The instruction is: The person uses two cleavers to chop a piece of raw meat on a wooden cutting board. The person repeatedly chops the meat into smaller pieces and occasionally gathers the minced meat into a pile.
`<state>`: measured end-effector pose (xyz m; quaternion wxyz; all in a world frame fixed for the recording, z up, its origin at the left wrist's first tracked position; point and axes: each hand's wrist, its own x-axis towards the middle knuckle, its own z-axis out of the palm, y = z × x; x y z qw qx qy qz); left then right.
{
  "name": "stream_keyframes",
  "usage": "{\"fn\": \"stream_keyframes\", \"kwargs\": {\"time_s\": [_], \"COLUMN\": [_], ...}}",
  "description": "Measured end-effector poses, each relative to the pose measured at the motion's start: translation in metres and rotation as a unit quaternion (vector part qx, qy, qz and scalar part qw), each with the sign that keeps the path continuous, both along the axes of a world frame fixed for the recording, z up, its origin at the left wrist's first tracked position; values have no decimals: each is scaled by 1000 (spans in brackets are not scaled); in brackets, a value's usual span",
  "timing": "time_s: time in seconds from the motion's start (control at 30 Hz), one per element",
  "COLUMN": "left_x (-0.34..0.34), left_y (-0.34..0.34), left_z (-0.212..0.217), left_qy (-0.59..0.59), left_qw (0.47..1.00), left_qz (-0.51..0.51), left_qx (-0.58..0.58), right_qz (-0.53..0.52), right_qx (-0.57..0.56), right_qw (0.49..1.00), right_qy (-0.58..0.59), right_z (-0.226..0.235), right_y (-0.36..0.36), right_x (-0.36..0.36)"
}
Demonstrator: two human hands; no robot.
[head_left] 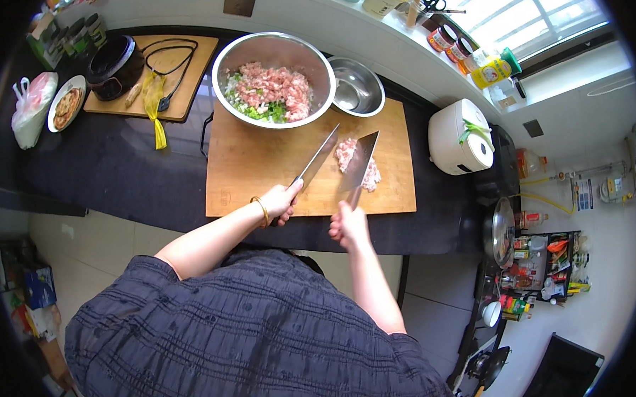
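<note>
My left hand (281, 200), with a gold bangle at the wrist, grips the handle of a cleaver (319, 156) whose blade points up and to the right over the wooden cutting board (253, 166). My right hand (348, 224) grips a second cleaver (360, 161). Its blade rests in a small pile of pink minced meat (346, 153) on the board's right half. The two blades lie close together, the left one just beside the meat.
A large steel bowl (221, 64) of minced meat and chopped greens sits at the board's far edge, with a smaller empty steel bowl (356, 87) beside it. A white rice cooker (459, 137) stands to the right. A second board with a black pot (115, 64) lies far left.
</note>
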<state>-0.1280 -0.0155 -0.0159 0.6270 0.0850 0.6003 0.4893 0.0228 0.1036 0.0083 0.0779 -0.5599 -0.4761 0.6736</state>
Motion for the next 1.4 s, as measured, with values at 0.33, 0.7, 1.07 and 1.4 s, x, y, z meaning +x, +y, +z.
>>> {"fn": "stream_keyframes", "kwargs": {"time_s": [0.33,0.7,1.07,1.4], "left_x": [-4,-5,-3,5], "left_y": [-2,-3,-4,-2], "left_z": [-1,-5,-3,1], "left_qy": [8,7,4,-6], "left_qw": [1000,1000,1000,1000], "left_qz": [-2,0,8,19], "left_qx": [-4,4,2,2], "right_qz": [-17,95,158,222], "right_qx": [-3,109,206,174], "right_qw": [999,989,962,946], "right_qy": [35,-19,-85,-158], "right_z": [11,27,3,-4], "right_y": [7,1,-6,27], "right_x": [5,14,22,45]}}
